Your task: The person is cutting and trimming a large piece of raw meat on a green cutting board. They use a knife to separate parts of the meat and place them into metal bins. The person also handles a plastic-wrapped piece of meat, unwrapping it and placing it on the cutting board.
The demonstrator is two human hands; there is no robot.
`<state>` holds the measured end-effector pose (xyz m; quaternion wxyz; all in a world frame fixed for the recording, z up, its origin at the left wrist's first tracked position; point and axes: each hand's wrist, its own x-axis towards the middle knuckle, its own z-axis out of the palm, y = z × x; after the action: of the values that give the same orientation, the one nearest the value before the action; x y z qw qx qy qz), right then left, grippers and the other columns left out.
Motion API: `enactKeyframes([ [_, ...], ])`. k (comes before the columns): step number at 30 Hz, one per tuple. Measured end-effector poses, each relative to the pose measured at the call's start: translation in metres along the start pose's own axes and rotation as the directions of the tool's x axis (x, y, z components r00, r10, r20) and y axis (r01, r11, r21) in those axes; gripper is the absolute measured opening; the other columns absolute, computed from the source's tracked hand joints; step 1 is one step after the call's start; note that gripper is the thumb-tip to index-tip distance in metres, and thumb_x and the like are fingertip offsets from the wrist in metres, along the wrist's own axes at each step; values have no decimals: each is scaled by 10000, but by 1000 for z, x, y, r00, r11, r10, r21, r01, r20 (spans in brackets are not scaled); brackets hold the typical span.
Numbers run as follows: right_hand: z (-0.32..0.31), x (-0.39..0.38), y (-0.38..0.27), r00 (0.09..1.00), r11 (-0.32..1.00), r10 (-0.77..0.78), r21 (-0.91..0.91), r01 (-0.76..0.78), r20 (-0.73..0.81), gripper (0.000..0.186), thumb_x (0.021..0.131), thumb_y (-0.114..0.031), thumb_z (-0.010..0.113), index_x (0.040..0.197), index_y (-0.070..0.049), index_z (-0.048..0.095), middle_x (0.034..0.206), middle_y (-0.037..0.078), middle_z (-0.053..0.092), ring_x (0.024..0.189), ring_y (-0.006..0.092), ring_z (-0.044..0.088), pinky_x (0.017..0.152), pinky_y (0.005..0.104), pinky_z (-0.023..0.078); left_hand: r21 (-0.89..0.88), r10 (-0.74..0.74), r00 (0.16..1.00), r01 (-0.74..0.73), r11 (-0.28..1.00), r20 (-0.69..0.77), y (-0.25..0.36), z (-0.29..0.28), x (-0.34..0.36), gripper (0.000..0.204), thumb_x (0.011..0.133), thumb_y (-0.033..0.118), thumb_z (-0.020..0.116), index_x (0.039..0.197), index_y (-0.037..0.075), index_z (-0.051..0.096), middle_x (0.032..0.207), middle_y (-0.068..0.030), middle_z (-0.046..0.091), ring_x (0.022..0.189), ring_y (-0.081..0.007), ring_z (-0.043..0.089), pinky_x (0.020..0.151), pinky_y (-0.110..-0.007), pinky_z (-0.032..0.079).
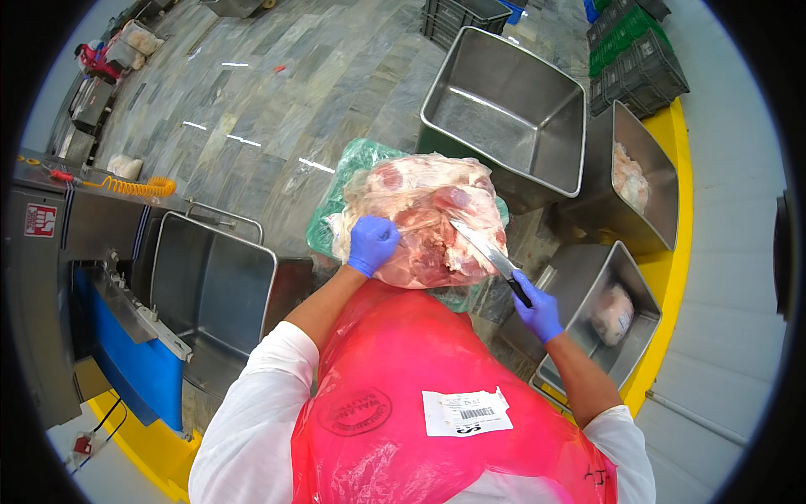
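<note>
A big block of raw meat (417, 220), pink with white fat and partly wrapped in clear plastic film, lies in front of me on green plastic sheeting (329, 210). My left hand (374, 244), in a blue glove, is closed at the block's near left side; what its fingers grip, perhaps the film, is hidden. In my right hand (539, 312), also gloved in blue, is the black handle of a knife (494, 255). The blade points up and left, its tip at the meat's right part.
An open steel bin (504, 118) stands behind the meat on the right. Two more steel bins (646, 181) (617, 323) at the right hold pieces of meat. To my left are another steel bin (214, 277) and a machine with a blue panel (126, 336). Stacked crates (634, 63) stand far right.
</note>
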<state>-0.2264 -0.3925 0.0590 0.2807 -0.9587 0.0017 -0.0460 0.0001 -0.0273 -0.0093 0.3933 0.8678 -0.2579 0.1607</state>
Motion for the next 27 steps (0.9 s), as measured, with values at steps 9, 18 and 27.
enactKeyframes([
  [9, 21, -11, 1, 995, 999, 4, 52, 1, -101, 583, 895, -148, 749, 1452, -234, 598, 861, 178, 712, 736, 364, 722, 648, 443, 582, 12, 32, 999, -32, 999, 9, 3, 1, 3, 162, 771, 136, 711, 640, 127, 616, 640, -88, 605, 626, -315, 598, 623, -456, 472],
  [18, -78, 20, -108, 977, 882, 127, -470, -33, 170, 564, 941, -285, 664, 1488, -243, 536, 845, 173, 693, 693, 375, 692, 605, 496, 537, 205, 28, 995, -46, 978, 92, 17, -11, 17, 173, 867, 248, 713, 839, 94, 637, 840, -127, 645, 784, -318, 619, 683, -463, 470],
  [27, -116, 28, -185, 949, 760, 237, -648, -49, 207, 450, 991, -303, 621, 1433, -241, 564, 868, 176, 638, 705, 356, 688, 595, 489, 530, 233, -86, 923, -4, 972, 375, 72, 14, 11, 259, 985, 321, 620, 1055, 74, 587, 1018, -187, 622, 903, -372, 685, 709, -496, 545],
])
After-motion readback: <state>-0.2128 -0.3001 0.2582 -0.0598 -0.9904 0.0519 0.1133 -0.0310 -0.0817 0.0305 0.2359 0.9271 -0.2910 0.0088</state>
